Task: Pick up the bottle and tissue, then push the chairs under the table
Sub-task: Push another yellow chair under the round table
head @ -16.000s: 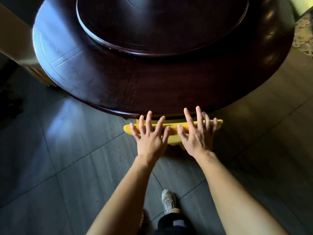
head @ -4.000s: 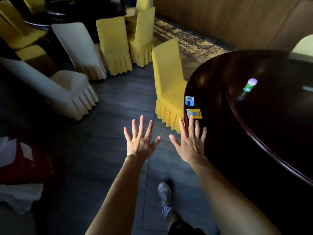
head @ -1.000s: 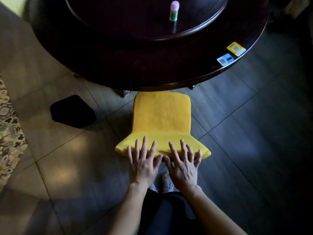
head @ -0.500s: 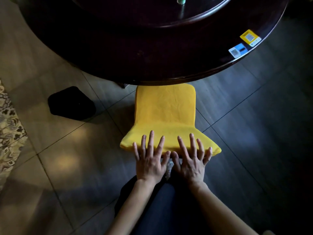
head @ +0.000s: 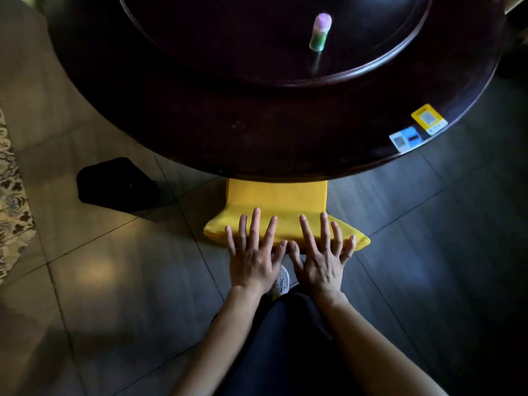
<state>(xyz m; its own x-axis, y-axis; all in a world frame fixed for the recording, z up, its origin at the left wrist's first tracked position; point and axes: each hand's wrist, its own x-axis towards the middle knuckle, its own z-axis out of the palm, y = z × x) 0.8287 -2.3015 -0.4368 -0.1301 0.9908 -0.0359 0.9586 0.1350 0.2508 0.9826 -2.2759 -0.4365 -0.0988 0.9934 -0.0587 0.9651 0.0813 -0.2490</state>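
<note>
Left grip and right grip lie flat atop chair back

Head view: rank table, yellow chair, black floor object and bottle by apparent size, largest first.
1. table
2. yellow chair, partly hidden under the table
3. black floor object
4. bottle, farther off, so true size unsure

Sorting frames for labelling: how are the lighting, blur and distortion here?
Head view: dim, table nearly black; soft light patches on the left floor; bottle smeared by blur; left hand and right hand on the chair look sharp; wide-angle bending at edges.
</note>
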